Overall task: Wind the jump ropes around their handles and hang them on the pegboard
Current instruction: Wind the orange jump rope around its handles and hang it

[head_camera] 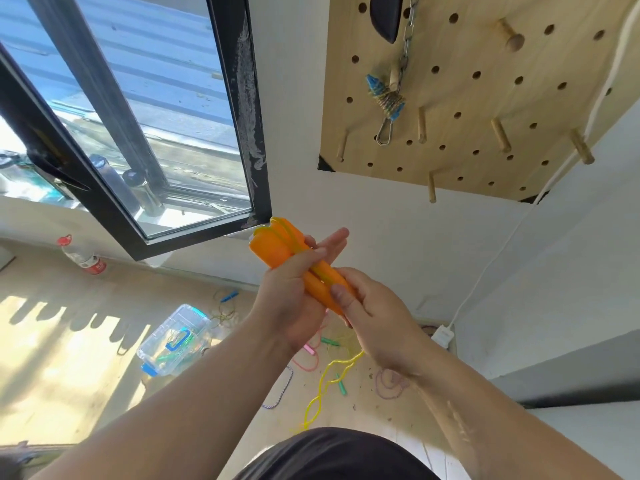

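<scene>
Smooth, matt orange plastic handles (277, 252) carry glossy yellow cord (327, 382). At one o'clock, the pegboard (485, 98) is pale bare wood with wooden pegs (501, 135); a metal chain (408, 32) hangs there.

Two hands (294, 303) (377, 323), two orange handles (268, 252) (295, 236), one pegboard (485, 98)

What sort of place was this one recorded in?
Probably a room in a home: a pegboard on a white wall, an open window, and a wood floor strewn with jump ropes.
</scene>
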